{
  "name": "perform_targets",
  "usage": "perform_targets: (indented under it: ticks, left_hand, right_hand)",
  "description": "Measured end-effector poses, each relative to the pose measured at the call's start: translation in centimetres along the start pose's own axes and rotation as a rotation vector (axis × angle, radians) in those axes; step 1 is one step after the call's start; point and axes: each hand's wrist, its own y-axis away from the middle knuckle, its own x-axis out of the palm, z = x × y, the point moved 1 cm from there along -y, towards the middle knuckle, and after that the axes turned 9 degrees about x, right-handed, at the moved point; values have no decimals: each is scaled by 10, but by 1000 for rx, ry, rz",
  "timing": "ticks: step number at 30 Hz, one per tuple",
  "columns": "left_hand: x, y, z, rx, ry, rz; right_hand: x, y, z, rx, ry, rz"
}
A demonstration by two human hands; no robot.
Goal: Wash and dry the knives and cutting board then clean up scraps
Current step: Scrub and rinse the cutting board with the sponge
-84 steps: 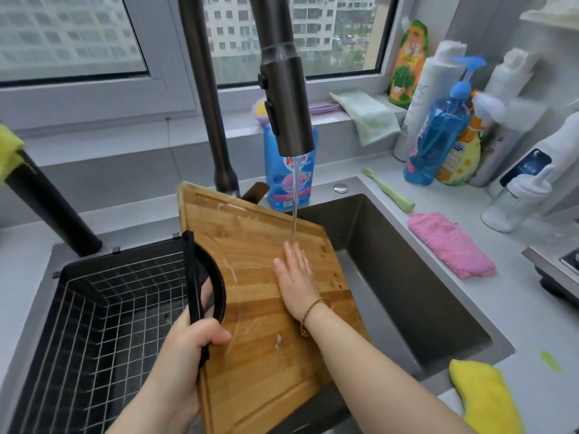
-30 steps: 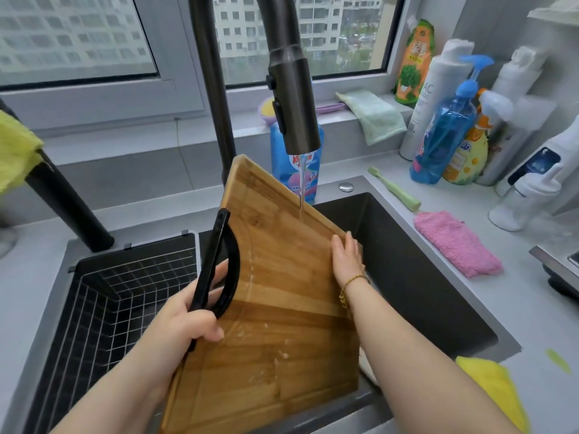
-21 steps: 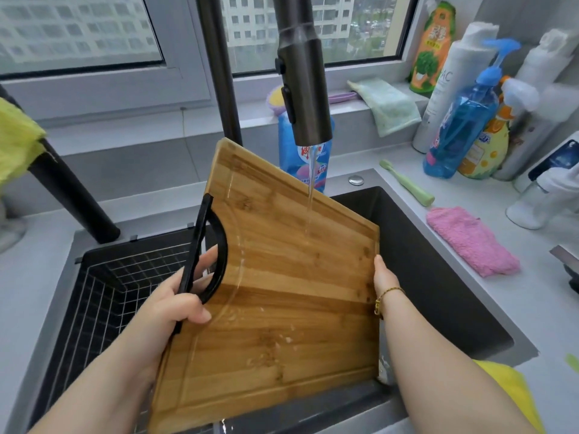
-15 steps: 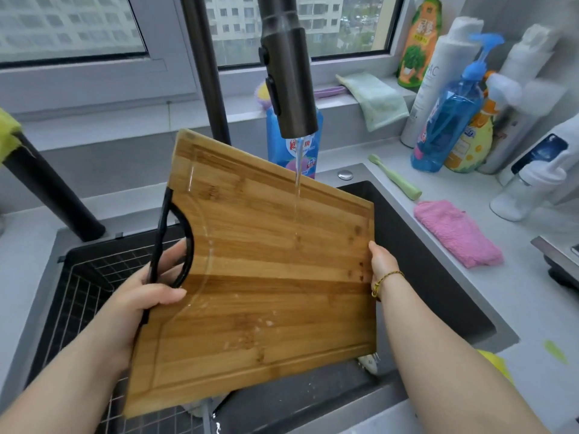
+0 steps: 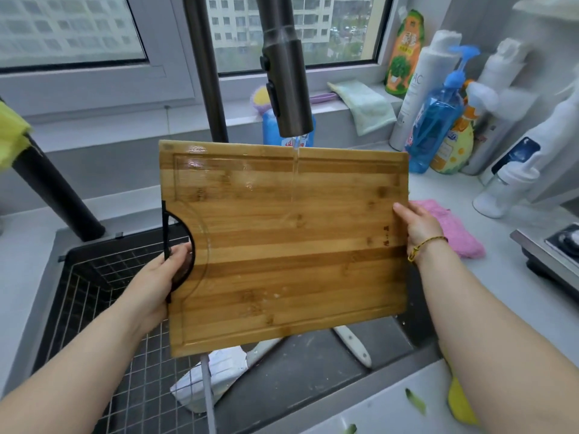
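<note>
**Cutting board held under running tap**

Cutting board point(image 5: 282, 245) held up over the sink point(image 5: 388, 336), face toward the camera, long side roughly level. Faucet head point(image 5: 288, 89) sits above its top edge; a thin water stream point(image 5: 294, 170) runs down the wet face.

Left hand point(image 5: 156, 277): fingers clamped round the black handle point(image 5: 166, 233) at the board's left edge. Right hand point(image 5: 416, 223): grips the right edge, thumb on the front, other fingers hidden behind.

Below the board, on the sink floor: a white-handled knife point(image 5: 354, 343) and a cleaver point(image 5: 213, 377), both partly covered. Wire basket point(image 5: 94, 292) fills the sink's left part.

Table point(image 5: 517, 292) on the right: pink cloth point(image 5: 457, 233), yellow cloth point(image 5: 460, 405), green scraps point(image 5: 415, 400).
</note>
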Motion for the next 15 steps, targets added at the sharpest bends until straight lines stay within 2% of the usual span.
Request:
perform_targets:
  ticks: [7,15]
  left_hand:
    - [25,-8,6,-90,44,31]
    - [52,-19,20,-239,48,70]
  right_hand:
    - [-23,24,26,-26,31,-92]
    - [-60,38,59,20,113,-118]
